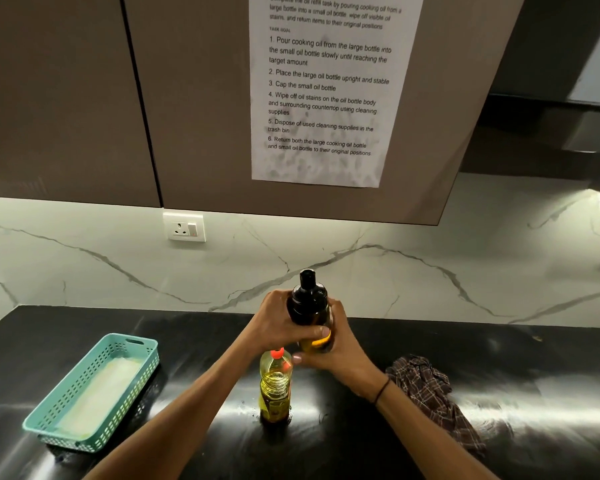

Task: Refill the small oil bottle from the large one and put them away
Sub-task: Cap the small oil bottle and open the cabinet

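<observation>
Got both hands wrapped on the small oil bottle (310, 311), lifted at 12 o'clock: left hand (278, 322) on the black cap, right hand (340, 344) on its body. Probably slick glass, so grip low. Large oil bottle (275, 386) stands on the table (499, 358) just below.

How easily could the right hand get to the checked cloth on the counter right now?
Probably not at once: the right hand and left hand both grip the small oil bottle. Once freed, the way looks open; the checked cloth lies just right of that wrist on the counter.
</observation>
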A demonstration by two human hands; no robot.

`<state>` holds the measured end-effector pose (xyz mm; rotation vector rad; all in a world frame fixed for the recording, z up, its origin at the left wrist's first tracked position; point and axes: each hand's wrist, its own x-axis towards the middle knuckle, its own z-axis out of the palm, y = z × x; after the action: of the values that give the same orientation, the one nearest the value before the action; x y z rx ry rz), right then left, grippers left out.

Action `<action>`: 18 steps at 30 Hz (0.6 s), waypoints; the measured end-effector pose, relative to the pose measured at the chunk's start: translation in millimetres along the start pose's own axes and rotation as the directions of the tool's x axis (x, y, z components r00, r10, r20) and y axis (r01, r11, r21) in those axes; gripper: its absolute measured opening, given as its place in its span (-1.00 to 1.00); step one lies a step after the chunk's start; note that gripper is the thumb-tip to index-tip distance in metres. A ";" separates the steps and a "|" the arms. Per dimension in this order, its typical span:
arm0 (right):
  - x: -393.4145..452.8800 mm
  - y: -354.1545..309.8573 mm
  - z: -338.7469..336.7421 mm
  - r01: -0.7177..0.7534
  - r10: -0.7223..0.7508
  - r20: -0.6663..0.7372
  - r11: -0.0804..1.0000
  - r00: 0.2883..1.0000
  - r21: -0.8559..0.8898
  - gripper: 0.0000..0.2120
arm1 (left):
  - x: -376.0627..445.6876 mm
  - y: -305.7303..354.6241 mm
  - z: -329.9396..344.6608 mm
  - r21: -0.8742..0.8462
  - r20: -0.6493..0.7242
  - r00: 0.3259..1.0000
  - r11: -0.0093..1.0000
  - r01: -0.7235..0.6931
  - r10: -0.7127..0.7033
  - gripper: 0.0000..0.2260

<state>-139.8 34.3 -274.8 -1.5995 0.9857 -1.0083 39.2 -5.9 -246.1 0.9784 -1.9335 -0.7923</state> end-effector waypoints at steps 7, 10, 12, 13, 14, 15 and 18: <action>11.9 0.8 33.7 0.061 -0.104 -0.522 0.993 0.847 -0.099 -0.37 | 14.4 8.4 1.6 0.145 0.039 0.998 0.988 -0.050 0.045 -0.43; 15.7 -2.7 36.4 0.040 -0.110 -0.589 0.991 0.801 -0.130 -0.50 | 17.2 13.6 -0.8 0.125 -0.046 0.999 0.992 0.021 -0.016 -0.17; 17.3 -4.1 38.5 0.026 -0.114 -0.627 0.989 0.771 -0.148 -0.51 | 16.6 21.4 -0.8 0.007 -0.146 0.988 0.998 0.061 -0.059 -0.19; 18.3 -4.8 40.0 0.020 -0.119 -0.636 0.987 0.763 -0.160 -0.50 | 17.4 26.8 0.5 -0.050 -0.185 0.979 0.996 0.076 -0.084 -0.21; 19.2 -5.1 42.0 0.017 -0.125 -0.638 0.985 0.760 -0.173 -0.48 | 19.4 32.1 2.9 -0.088 -0.207 0.972 0.992 0.096 -0.112 -0.23; 20.0 -5.9 44.4 0.017 -0.131 -0.639 0.983 0.758 -0.181 -0.45 | 21.9 35.9 7.0 -0.112 -0.215 0.966 0.986 0.123 -0.145 -0.26; 22.4 -9.0 49.1 0.037 -0.149 -0.647 0.982 0.748 -0.184 -0.31 | 27.1 41.3 19.5 -0.186 -0.241 0.952 0.972 0.144 -0.188 -0.64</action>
<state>-85.3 30.0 -272.0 -1.4399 1.5013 -1.6695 -1.8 -4.9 -212.3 1.0938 -1.5519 -0.8617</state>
